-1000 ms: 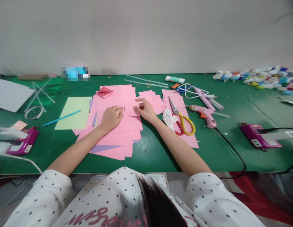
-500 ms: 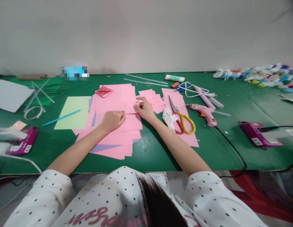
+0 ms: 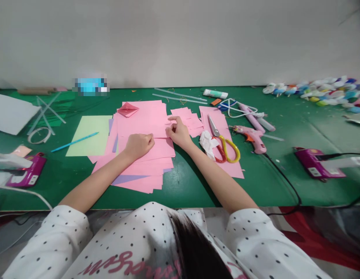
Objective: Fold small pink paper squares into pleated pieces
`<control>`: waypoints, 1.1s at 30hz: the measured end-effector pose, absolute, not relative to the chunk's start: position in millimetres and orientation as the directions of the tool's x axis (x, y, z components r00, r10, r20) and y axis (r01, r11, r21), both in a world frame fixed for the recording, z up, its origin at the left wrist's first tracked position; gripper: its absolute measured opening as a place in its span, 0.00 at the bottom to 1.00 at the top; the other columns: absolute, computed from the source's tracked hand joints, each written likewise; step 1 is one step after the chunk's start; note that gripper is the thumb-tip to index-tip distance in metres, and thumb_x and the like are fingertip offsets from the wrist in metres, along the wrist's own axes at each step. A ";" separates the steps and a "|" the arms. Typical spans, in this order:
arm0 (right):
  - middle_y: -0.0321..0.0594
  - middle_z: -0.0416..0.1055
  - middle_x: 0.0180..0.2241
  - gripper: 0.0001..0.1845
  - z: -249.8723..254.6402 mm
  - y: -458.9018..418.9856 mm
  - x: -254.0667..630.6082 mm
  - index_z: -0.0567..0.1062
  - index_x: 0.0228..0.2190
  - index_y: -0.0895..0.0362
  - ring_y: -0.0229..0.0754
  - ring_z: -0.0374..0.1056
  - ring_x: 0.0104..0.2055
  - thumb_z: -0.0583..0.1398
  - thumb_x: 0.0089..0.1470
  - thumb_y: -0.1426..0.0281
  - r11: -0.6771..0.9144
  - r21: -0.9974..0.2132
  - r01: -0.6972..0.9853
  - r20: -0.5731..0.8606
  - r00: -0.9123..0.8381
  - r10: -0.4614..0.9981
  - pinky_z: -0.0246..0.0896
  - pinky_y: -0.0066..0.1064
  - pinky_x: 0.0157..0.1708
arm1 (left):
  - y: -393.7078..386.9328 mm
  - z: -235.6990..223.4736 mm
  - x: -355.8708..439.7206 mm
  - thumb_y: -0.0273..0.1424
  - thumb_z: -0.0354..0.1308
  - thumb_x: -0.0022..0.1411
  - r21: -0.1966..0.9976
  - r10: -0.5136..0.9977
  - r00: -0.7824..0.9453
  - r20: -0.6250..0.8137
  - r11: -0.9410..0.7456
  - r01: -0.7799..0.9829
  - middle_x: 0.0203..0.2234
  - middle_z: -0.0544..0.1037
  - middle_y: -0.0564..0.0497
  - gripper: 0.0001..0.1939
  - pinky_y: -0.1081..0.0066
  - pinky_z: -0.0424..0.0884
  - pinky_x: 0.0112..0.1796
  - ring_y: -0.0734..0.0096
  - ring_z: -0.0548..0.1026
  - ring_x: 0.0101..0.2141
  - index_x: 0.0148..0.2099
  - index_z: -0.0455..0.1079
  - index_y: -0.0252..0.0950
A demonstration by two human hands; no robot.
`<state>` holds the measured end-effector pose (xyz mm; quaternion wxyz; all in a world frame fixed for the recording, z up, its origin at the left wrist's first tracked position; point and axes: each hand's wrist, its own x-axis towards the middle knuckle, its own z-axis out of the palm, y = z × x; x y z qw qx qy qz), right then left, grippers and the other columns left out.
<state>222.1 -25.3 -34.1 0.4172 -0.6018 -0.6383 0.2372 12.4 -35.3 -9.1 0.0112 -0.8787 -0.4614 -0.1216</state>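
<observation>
My left hand (image 3: 138,145) and my right hand (image 3: 178,132) rest on a stack of pink paper sheets (image 3: 140,131) on the green table (image 3: 180,186). Between them lies a small pink paper piece (image 3: 161,131). The left hand's fingers are curled and pinch its left edge. The right hand's fingers are closed on its right edge. A folded pink paper shape (image 3: 127,109) sits at the far left corner of the stack. Small pink squares (image 3: 188,118) lie just beyond my right hand.
Scissors with yellow and red handles (image 3: 223,141) and crumpled white paper (image 3: 207,143) lie right of my hand. Further right lie pink glue guns (image 3: 251,135), a glue stick (image 3: 215,93) and a purple device (image 3: 316,164). A green sheet (image 3: 89,135) with a blue pencil (image 3: 74,142) lies left.
Both hands have shifted slightly on the small pink piece; the right hand's fingers have curled in on its edge. The view has tilted a little.
</observation>
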 end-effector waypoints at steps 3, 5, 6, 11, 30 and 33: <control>0.28 0.63 0.20 0.21 -35.0 -26.1 222.1 0.64 0.47 0.54 0.43 0.63 0.23 0.55 0.50 0.68 0.164 -0.799 0.579 0.259 0.084 0.962 0.56 0.35 0.30 | -36.8 -7.4 14.4 0.34 0.46 0.68 0.063 0.807 0.553 0.208 -0.575 0.816 0.29 0.83 0.41 0.20 0.65 0.66 0.30 0.60 0.79 0.29 0.39 0.80 0.33; 0.28 0.63 0.20 0.19 -35.2 -26.7 222.1 0.63 0.46 0.54 0.43 0.63 0.23 0.55 0.50 0.68 0.165 -0.793 0.586 0.261 0.081 0.962 0.56 0.35 0.30 | -37.4 -7.1 15.4 0.33 0.46 0.68 0.065 0.809 0.551 0.206 -0.573 0.817 0.29 0.83 0.41 0.20 0.65 0.66 0.30 0.60 0.78 0.29 0.41 0.80 0.34; 0.28 0.63 0.20 0.19 -35.2 -27.1 222.1 0.63 0.46 0.53 0.43 0.63 0.23 0.55 0.50 0.68 0.168 -0.789 0.591 0.263 0.078 0.962 0.55 0.34 0.30 | -37.7 -7.2 15.8 0.33 0.46 0.68 0.070 0.811 0.547 0.209 -0.570 0.819 0.29 0.83 0.42 0.20 0.66 0.65 0.30 0.61 0.78 0.29 0.41 0.80 0.34; 0.28 0.63 0.20 0.18 -35.0 -28.5 221.1 0.62 0.46 0.54 0.43 0.64 0.23 0.54 0.52 0.68 0.184 -0.766 0.616 0.292 0.079 0.953 0.55 0.34 0.30 | -38.3 -7.9 17.4 0.35 0.46 0.68 0.096 0.831 0.506 0.231 -0.537 0.838 0.27 0.82 0.43 0.21 0.67 0.64 0.29 0.63 0.77 0.27 0.36 0.79 0.35; 0.36 0.71 0.24 0.16 -42.8 -29.1 215.1 0.63 0.47 0.55 0.46 0.67 0.26 0.52 0.59 0.64 0.226 -0.694 0.683 0.385 0.088 0.919 0.57 0.34 0.31 | -41.0 -12.7 10.7 0.32 0.41 0.73 0.016 0.716 0.606 0.347 -0.650 0.760 0.56 0.75 0.36 0.23 0.50 0.61 0.59 0.50 0.68 0.59 0.54 0.75 0.31; 0.38 0.72 0.25 0.16 -44.6 -27.4 213.2 0.64 0.48 0.55 0.47 0.68 0.27 0.51 0.61 0.62 0.213 -0.689 0.692 0.394 0.111 0.913 0.56 0.33 0.31 | -42.9 -17.1 7.9 0.35 0.39 0.74 0.070 0.778 0.599 0.193 -0.619 0.782 0.65 0.65 0.34 0.27 0.50 0.55 0.64 0.50 0.61 0.66 0.65 0.64 0.26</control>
